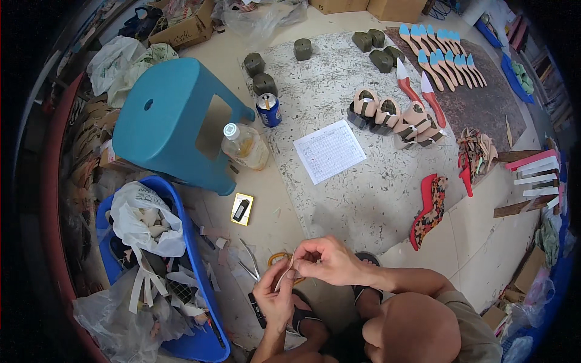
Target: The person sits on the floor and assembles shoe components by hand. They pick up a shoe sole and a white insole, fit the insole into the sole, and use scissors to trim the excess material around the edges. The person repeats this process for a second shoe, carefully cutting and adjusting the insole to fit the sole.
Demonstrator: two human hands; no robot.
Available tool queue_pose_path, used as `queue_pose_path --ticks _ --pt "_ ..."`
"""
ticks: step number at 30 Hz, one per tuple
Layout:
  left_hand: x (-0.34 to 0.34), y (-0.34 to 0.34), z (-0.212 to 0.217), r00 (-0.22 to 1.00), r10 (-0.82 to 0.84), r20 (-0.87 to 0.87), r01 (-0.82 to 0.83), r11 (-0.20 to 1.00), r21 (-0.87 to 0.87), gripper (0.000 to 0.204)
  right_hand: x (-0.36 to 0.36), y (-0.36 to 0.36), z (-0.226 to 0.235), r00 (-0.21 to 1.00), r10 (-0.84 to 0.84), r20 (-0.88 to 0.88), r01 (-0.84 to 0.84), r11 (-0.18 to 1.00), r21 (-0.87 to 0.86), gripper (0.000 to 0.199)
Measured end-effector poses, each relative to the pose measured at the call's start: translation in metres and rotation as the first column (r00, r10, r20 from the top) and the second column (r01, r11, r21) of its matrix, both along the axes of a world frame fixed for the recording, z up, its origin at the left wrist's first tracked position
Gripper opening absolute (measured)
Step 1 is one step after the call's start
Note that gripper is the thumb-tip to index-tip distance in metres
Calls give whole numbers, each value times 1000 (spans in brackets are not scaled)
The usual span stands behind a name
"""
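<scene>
My left hand (pixel 274 297) and my right hand (pixel 330 261) meet low in the middle of the head view, above the floor in front of my feet. Between the fingertips of both is a thin pale strip (pixel 283 277), bent in a narrow loop; its material is too small to make out. The fingers of each hand are pinched closed on it. Behind and beneath the left hand shows part of an orange-handled tool (pixel 278 258), mostly covered. A slim metal tool (pixel 249 261) lies just left of it.
Left are a blue tub (pixel 216 320) of scraps and a teal stool (pixel 160 115), beside a bottle (pixel 245 147) and blue can (pixel 268 110). Ahead, a worn board (pixel 327 199) bears a paper sheet (pixel 330 151), shoe parts (pixel 387 115) and a red floral wedge sole (pixel 430 212). Blue-tipped insoles (pixel 448 69) lie far right.
</scene>
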State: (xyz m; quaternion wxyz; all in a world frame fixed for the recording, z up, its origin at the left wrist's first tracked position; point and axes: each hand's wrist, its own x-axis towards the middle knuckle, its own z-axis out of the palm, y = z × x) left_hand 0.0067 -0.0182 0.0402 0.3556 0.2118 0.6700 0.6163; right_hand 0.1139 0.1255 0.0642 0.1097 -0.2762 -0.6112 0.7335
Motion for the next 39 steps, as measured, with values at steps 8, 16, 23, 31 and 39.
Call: queue_pose_path --ticks 8,16,23,31,39 --pt "-12 -4 -1 970 -81 230 94 995 -45 18 1 -1 3 994 106 38 -112 968 224 15" --pt "-18 2 -5 918 140 371 -171 984 51 10 14 10 -23 991 -28 -128 -21 930 -367 11" --pt "-9 3 -6 963 -16 270 4 999 45 10 1 -4 -14 994 84 64 -84 996 -8 25" --pt "-17 -2 -11 964 72 258 -112 983 144 7 9 5 -26 995 -77 57 76 997 33 27" --pt "-57 -27 -11 925 165 341 -240 952 191 9 53 65 -52 896 -436 79 399 871 288 16"
